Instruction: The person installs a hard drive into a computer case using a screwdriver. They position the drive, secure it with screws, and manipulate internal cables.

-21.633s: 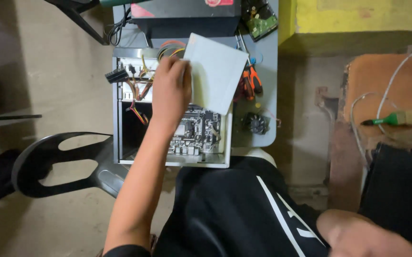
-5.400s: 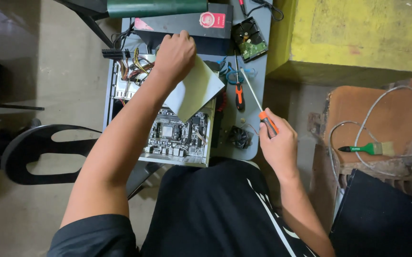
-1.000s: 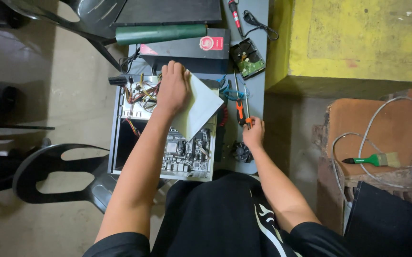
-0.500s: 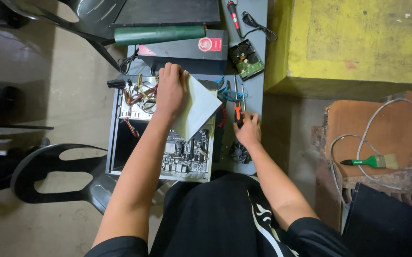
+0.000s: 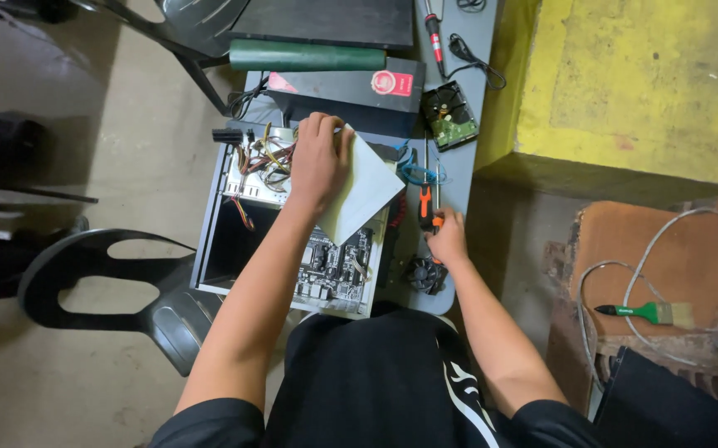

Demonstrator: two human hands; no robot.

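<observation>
Pressing flat on a pale rectangular sheet (image 5: 363,187), the left hand (image 5: 319,158) rests with fingers spread over the wiring end of an open computer case (image 5: 218,241), whose motherboard (image 5: 334,261) shows below the sheet. The right hand (image 5: 446,236) is closed around the orange-handled screwdriver (image 5: 426,207), which lies on the grey table (image 5: 475,50) just beside the case, near a small cooling fan (image 5: 423,274).

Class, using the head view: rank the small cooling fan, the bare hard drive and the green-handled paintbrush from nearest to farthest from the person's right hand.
From the right hand:
1. Small cooling fan, just below-left of it on the table.
2. Bare hard drive, up the table, beyond the hand.
3. Green-handled paintbrush, far right, off the table.
</observation>
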